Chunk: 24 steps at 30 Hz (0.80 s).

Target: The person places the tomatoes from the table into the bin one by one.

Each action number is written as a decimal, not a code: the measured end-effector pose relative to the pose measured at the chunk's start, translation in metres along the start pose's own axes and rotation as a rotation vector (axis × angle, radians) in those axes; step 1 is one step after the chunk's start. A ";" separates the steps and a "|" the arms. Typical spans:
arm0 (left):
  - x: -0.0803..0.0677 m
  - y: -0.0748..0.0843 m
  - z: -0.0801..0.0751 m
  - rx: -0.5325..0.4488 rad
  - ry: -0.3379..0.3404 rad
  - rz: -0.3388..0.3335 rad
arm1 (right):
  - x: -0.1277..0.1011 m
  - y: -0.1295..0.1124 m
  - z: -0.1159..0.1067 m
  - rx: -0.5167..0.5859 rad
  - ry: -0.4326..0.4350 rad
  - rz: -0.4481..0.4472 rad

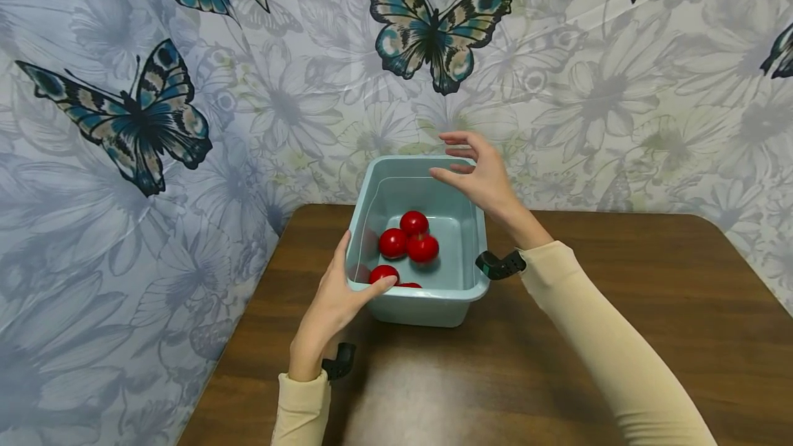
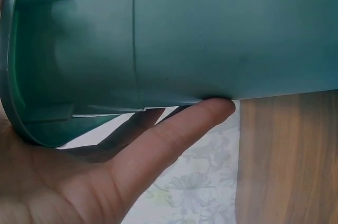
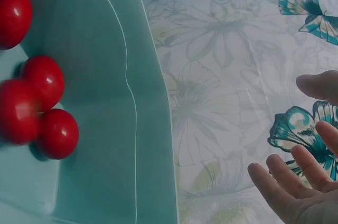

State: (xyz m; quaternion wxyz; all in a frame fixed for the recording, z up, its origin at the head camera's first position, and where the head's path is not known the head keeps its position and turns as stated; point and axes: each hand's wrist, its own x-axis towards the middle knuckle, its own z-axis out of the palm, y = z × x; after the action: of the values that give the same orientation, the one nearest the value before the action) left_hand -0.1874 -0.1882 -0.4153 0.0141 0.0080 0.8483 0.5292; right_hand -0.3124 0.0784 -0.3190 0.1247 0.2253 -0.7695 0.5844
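A light teal plastic bin stands on the table, holding several glossy red tomatoes. My left hand grips its near left corner, thumb over the rim and fingers along the outer wall. In the left wrist view, a finger presses against the bin's side. My right hand hovers over the far right rim, fingers spread and slightly bent, with nothing in it. The right wrist view shows one tomato blurred, in front of others. Part of the nearest tomatoes is hidden by the near rim and left thumb.
The brown wooden table extends to the right and in front of the bin. Behind it and to the left hangs a grey-blue cloth printed with flowers and butterflies. Each wrist wears a black band.
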 end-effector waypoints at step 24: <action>-0.001 0.001 0.001 0.007 0.005 0.022 | -0.050 0.051 -0.069 -0.083 0.041 0.157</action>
State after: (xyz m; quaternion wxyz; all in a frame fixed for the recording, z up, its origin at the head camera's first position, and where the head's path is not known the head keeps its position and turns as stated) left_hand -0.1869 -0.1867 -0.4151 0.0062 0.0160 0.8501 0.5264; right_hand -0.2989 0.1657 -0.3657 0.1034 0.1469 -0.8056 0.5646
